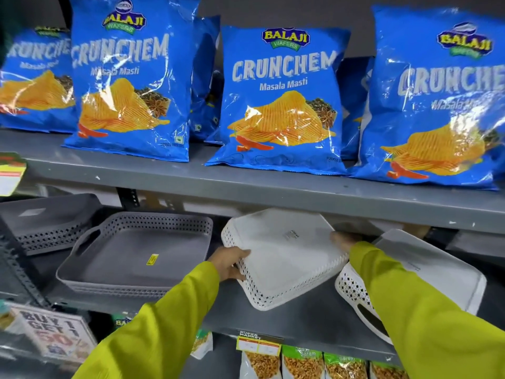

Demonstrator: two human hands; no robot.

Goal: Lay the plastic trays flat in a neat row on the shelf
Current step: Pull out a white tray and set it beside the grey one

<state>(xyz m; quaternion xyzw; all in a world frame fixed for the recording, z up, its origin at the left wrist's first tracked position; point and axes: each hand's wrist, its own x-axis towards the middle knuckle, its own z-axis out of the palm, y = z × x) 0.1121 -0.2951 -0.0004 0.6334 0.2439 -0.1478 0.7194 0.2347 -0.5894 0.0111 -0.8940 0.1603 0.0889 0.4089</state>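
The white perforated plastic tray [284, 255] sits upside down and tilted on the grey metal shelf [308, 321], its far edge raised toward the underside of the upper shelf board. The left hand [232, 262] grips its near-left rim, fingers [240, 272] curled around the latticed wall; the right hand [345, 239] holds the far-right edge, but its fingers are mostly hidden behind the tray, so I cannot tell how they close. Just right of the right hand lies a second white perforated tray [437, 272], also upside down and askew, partly under the yellow-green sleeve [410, 296]. Left of the left hand rests a stack of grey perforated plastic trays with cut-out handles [134, 258], lying flat. The step in hand looks like positioning the held tray. Next, it probably needs lowering flat and squaring beside the grey stack, before straightening its neighbour.
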